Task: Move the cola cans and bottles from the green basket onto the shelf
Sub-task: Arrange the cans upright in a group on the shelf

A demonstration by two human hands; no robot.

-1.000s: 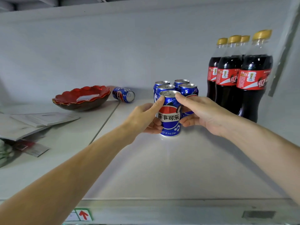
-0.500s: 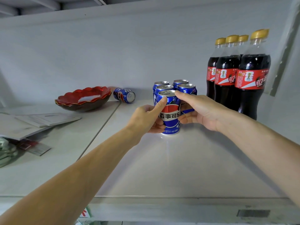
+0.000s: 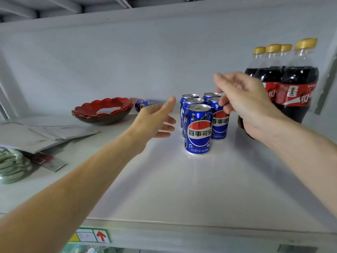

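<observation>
Several blue cola cans stand upright in a tight cluster on the white shelf [image 3: 182, 189]. The front can [image 3: 198, 129] stands free, with a second can [image 3: 219, 125] just behind it to the right. My left hand [image 3: 155, 121] hovers open a little left of the front can, touching nothing. My right hand [image 3: 244, 103] is open above and right of the cluster, fingers spread, partly hiding the rear cans. Several dark cola bottles [image 3: 299, 84] with gold caps and red labels stand at the right. The green basket is not in view.
A red scalloped bowl [image 3: 104, 110] sits at the back left, with another blue can [image 3: 144, 105] lying on its side beside it. Papers [image 3: 60, 132] and a coiled pale green hose [image 3: 12, 165] lie at the left. The shelf's front lip [image 3: 200, 232] runs along the bottom.
Both hands have let go of the front can and pulled away, the left to the left, the right up and to the right. The can now stands on the shelf.
</observation>
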